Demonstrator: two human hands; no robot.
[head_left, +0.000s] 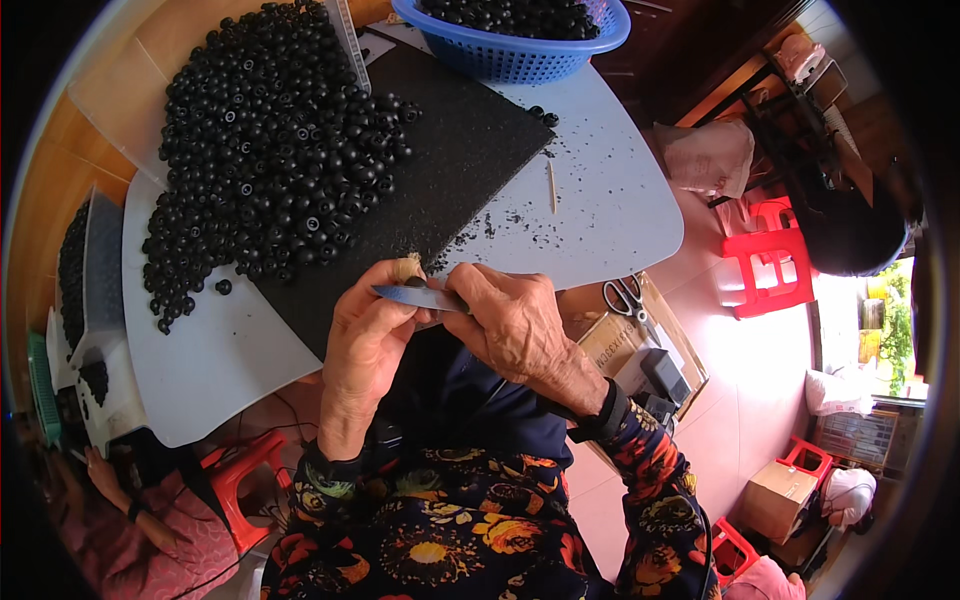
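Note:
My right hand is closed round a small knife, its blade pointing left across the fingers of my left hand. Pinched in my left hand is a small black round piece, mostly hidden behind the blade, which appears to touch it. Tan tape wraps one left fingertip. Both hands are at the near edge of a dark mat. A large heap of black bead-like round pieces covers the mat's left side and the table beyond; some show a pale ring.
A blue plastic basket of black pieces stands at the far edge of the white table. Black shavings and a thin white stick lie right of the mat. Scissors rest on a cardboard box. Another person's hand is at lower left.

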